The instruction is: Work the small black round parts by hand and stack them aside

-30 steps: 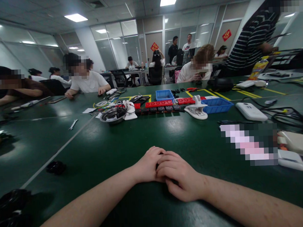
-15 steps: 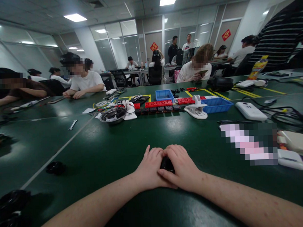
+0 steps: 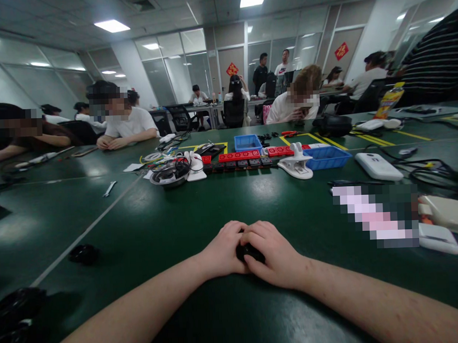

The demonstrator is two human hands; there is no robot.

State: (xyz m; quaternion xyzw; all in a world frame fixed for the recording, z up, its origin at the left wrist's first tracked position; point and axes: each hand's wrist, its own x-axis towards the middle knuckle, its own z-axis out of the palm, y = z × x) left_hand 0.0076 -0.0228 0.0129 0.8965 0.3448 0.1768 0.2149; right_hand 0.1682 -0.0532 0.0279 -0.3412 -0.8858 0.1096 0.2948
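Both hands are closed around a small glossy black object (image 3: 250,252) on the green table in front of me. My left hand (image 3: 224,249) wraps its left side, fingers curled over the far edge. From the right, my right hand (image 3: 274,252) lays its fingers across the top, with the thumb along the near side. Most of the object is covered, so its kind cannot be made out. Off to the left lies a similar black item (image 3: 83,254), and larger glossy black pieces (image 3: 19,304) sit at the lower left edge.
Beyond my hands stand red power strips (image 3: 239,156), a white clip stand (image 3: 296,164), a blue tray (image 3: 328,158) and a metal bowl (image 3: 169,176) with cables. A wrench (image 3: 110,188) lies left; a white box (image 3: 379,166) lies right. Other people sit around the table.
My left hand's raised finger has come down, and the hands have shifted slightly around the black object, which now shows a little further left. At the right, the person in stripes has moved rightward.
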